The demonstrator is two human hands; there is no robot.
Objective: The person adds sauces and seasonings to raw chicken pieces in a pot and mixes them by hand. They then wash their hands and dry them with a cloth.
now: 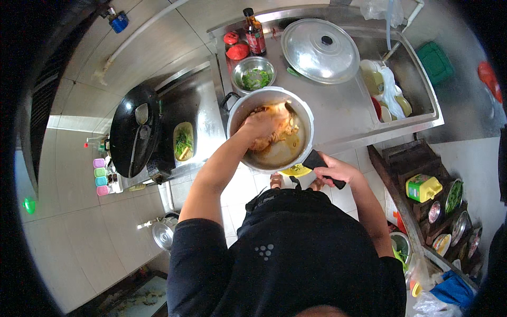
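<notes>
A deep metal pot (307, 108) with a long black handle (315, 160) is in front of me, its near side at the counter's edge. My left hand (262, 126) reaches down inside, fingers curled on sauced meat (282, 126); the fingertips are partly hidden by the food. Brown sauce and pale pieces, perhaps garlic or ginger, coat the pot's bottom around it. On the right, my right hand (334, 170) is closed round the long handle. Just beyond the pot stands a metal bowl (237, 74) of chopped greens.
Behind are a sauce bottle (254, 34), red packets (237, 51) and a big domed lid (320, 50). A sink (422, 90) with dishes lies right. A black wok (124, 113) with ladles and a dish of scallions (183, 150) are left. Wooden shelves (404, 179) stand lower right.
</notes>
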